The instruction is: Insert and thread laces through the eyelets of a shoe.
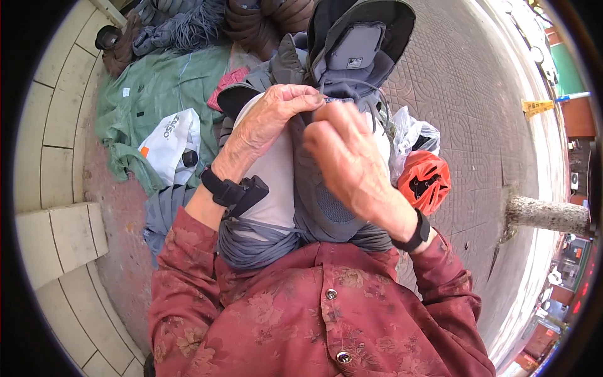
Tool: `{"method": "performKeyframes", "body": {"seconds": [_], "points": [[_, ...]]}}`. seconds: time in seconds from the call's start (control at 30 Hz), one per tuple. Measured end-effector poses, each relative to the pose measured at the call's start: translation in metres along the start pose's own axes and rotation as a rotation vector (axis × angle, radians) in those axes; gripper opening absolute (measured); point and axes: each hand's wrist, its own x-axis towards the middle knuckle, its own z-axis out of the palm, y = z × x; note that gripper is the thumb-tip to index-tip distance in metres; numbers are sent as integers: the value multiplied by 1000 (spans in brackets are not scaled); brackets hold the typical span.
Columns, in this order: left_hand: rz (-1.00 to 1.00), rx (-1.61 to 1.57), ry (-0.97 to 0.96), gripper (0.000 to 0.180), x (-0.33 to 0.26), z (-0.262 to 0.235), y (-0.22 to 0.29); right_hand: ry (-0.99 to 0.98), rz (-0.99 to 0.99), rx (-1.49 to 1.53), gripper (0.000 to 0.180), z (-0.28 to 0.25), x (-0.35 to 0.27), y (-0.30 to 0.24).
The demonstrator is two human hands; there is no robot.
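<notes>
Grey shoe (320,188) between both hands' grip

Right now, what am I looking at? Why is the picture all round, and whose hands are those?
The picture comes from a small camera worn on a person's head, looking down. Its wide lens bends everything into a circle. The two hands belong to that person, in a red flowered shirt. The left hand pinches the top of a grey shoe resting on the lap. The right hand works at it too, by the grey lace. On the paved ground lie a green cloth, a white bag and an orange bag.
</notes>
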Motion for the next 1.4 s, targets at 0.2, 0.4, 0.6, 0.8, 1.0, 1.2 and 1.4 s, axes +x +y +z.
{"method": "performKeyframes", "body": {"seconds": [0.2, 0.4, 0.6, 0.8, 1.0, 1.2, 1.4], "points": [[34, 114, -25, 28, -1, -3, 1, -158, -97, 1066, 25, -37, 13, -97], [-24, 117, -36, 24, -3, 2, 5, -88, -416, 1287, 20, -52, 36, -160], [262, 627, 174, 21, -24, 20, 36, -47, -82, 834, 18, -78, 12, -83], [176, 501, -58, 30, -65, 65, 80, 117, -134, 411, 20, -60, 24, 12], [138, 464, -91, 28, -85, 59, 89, -83, 169, 858, 24, -63, 10, 6], [7, 535, -45, 29, -113, 34, 84, -199, 585, 882, 15, -87, -18, 20], [90, 577, 95, 16, -133, -2, 53, -179, 651, 767, 10, -102, -40, 47]]}}
